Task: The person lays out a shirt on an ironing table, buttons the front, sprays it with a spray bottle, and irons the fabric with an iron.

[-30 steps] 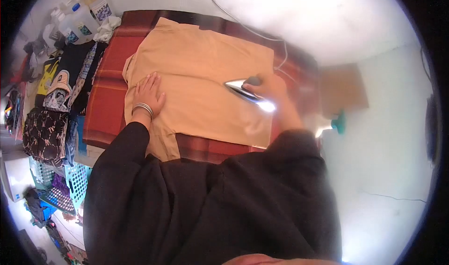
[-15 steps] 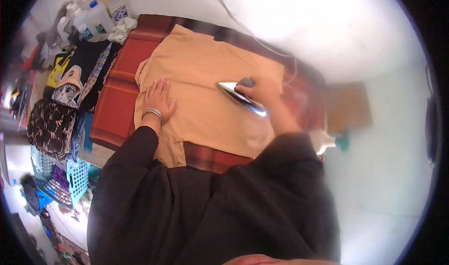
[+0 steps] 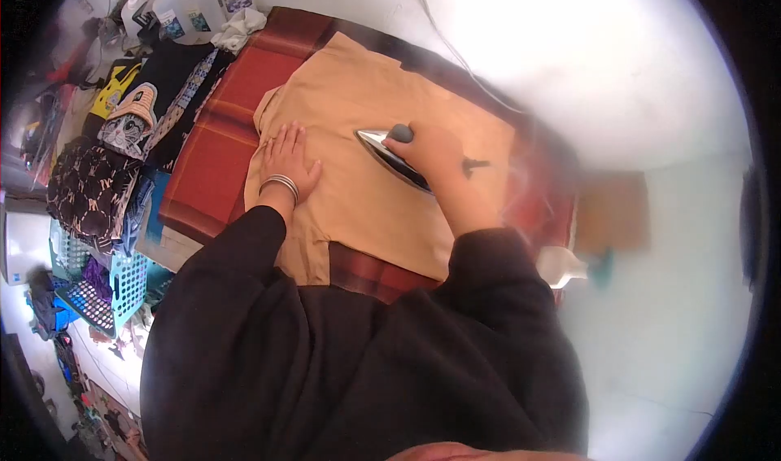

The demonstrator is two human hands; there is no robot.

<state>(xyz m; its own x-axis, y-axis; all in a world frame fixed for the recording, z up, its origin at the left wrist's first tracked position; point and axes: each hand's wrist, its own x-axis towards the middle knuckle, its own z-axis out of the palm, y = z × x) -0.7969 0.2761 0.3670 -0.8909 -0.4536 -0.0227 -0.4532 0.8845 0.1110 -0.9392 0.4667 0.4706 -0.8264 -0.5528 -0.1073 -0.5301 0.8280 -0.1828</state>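
Note:
A tan shirt [image 3: 382, 225] lies spread over a red checked cloth [image 3: 220, 119]. My left hand [image 3: 290, 161] rests flat on the shirt's left part, fingers stretched out, with bangles at the wrist. My right hand [image 3: 425, 150] is wrapped round the handle of a clothes iron [image 3: 392, 161]. The iron's silver pointed tip faces left, towards my left hand, and its soleplate is down on the middle of the shirt. Its rear end is hidden behind my right hand and forearm.
Folded clothes [image 3: 89, 188] are piled on the left, with plastic bottles [image 3: 199, 5] behind them. A turquoise basket [image 3: 128, 290] stands lower left. At the right are a white spray bottle [image 3: 561, 266] and a brown panel [image 3: 612, 210]. A cable [image 3: 447, 42] runs along the white wall.
My right hand has slid the iron leftward across the shirt, closer to my left hand. My left hand keeps its place on the fabric. The whole view has shifted slightly.

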